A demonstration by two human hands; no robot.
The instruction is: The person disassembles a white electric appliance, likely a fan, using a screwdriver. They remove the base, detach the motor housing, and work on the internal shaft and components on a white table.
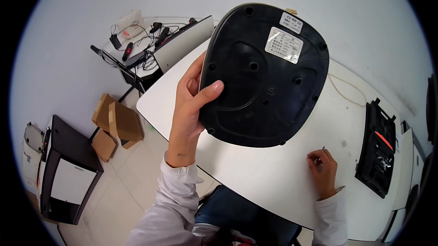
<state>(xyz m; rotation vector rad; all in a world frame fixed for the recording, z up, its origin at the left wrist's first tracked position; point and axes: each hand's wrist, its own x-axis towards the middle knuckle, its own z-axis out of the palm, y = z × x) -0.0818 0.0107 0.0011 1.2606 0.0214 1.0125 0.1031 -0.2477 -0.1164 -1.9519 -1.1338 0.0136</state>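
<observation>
My left hand (189,107) grips the left edge of a rounded black plastic base (253,100), held up above the white desk (228,182) with its underside toward me. My thumb lies on that face, which has several round holes and two white labels (284,44). My right hand (323,173) rests near the desk's right part, fingers curled round a thin metal tool (323,148), mostly hidden. A pale cord (349,95) runs out from behind the base. To the right lies an open black tool case (374,154) with orange-red and metal pieces in it.
At back left, another desk with a partition (182,40) holds tangled cables, dark devices and a plastic bag (130,22). Cardboard boxes (123,120) and a dark cabinet (73,191) stand on the tiled floor at left. Small scraps (344,143) lie beside my right hand.
</observation>
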